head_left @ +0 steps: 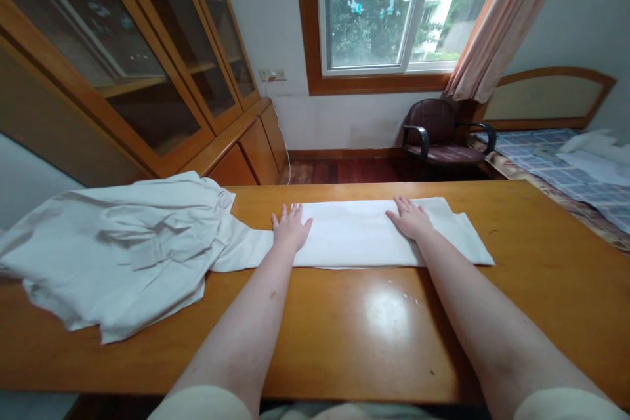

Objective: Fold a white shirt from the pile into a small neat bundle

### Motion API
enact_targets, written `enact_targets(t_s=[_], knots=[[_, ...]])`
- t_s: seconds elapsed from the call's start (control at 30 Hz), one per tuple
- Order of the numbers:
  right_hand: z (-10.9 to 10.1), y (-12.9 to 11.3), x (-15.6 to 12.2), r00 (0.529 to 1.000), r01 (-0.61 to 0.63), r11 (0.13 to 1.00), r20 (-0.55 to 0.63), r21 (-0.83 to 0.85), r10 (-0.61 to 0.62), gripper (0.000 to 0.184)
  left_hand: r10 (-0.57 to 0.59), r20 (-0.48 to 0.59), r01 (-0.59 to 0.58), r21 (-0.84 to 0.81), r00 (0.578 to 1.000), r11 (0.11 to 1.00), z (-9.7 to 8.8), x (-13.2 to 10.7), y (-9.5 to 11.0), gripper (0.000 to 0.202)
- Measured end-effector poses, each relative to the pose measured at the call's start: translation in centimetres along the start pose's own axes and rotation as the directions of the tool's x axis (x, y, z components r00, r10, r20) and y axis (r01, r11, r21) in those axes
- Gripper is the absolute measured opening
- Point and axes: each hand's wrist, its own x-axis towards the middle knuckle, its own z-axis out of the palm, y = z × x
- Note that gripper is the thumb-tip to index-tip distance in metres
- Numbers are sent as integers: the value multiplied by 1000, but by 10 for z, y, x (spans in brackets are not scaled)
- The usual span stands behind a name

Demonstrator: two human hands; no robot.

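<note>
Roughly half done is how I judge it from my remote seat. The stretch of the long white fabric sheet (359, 236) under and between the two palms lies flat on the glossy orange-brown wooden table (374, 328) as a smooth band with straight edges. Its far end, just past the right hand (411, 218), finishes in neat stepped corners. Outward of the left hand (290, 226), the fabric narrows and seems to run on into a rumpled heap (132, 243) that spreads toward the table's edge, creased and unsorted. That heap is what I judge is left.

Both hands are spread open, palms down, fingers straight and a little fanned, pressing on the band and grasping nothing. The left palm sits where the flat part meets the narrowing. The right rests on the band's upper edge, well short of its end. Both forearms reach straight forward, near parallel and low over the bare tabletop, with the wrists hardly bent.

Beyond the fingertips, across the floor, stands a dark red padded armchair (445, 134). A glass-fronted wooden cabinet (162, 72) rises behind the heap.
</note>
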Motion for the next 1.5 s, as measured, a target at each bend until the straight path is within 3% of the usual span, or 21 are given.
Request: enact_targets(t_s=[0.27, 0.37, 0.47, 0.57, 0.63, 0.77, 0.87, 0.93, 1.0, 1.1, 1.27, 1.5], knots=[[-8, 80, 8, 981, -196, 980, -22, -35, 195, 75, -5, -5, 5, -21, 1000, 1000, 2, 0, -1, 67], [-9, 93, 6, 978, -205, 978, -35, -27, 204, 72, -1, -9, 1, -29, 1000, 1000, 2, 0, -1, 68], [-12, 90, 2, 970, -237, 969, -83, -78, 230, 70, -9, -12, 9, -26, 1000, 1000, 3, 0, 0, 68], [-20, 68, -5, 953, -253, 953, -216, -169, 215, 66, -6, -30, 6, -19, 1000, 1000, 4, 0, 0, 67], [-25, 40, -13, 959, -174, 969, -254, -175, 126, 64, -2, -37, 1, -18, 999, 1000, 4, 0, 0, 67], [-20, -37, -38, 982, 119, 993, -148, -17, -121, 67, 2, -33, -3, -20, 999, 1000, 4, -1, 0, 68], [-6, -88, -58, 931, 366, 927, -40, 76, -364, 71, -1, -24, 1, -20, 1000, 1000, 2, -1, 1, 68], [1, -105, -66, 902, 429, 898, 12, 95, -432, 70, -4, -13, 4, -20, 1000, 1000, 1, -1, 1, 68], [5, -107, -69, 896, 437, 894, 42, 99, -442, 69, -4, -4, 4, -20, 1000, 1000, 0, -1, 0, 67], [5, -84, -67, 918, 389, 918, 47, 78, -393, 70, 1, -3, -1, -20, 1000, 1000, 0, -1, 0, 67], [3, -17, -64, 987, 157, 987, 18, -37, -157, 69, -2, 7, 2, -21, 1000, 1000, 0, 0, 0, 67], [-6, 63, -73, 997, -74, 992, -6, -105, 74, 69, 5, 2, -5, -31, 1000, 1000, -1, -1, -1, 68]])
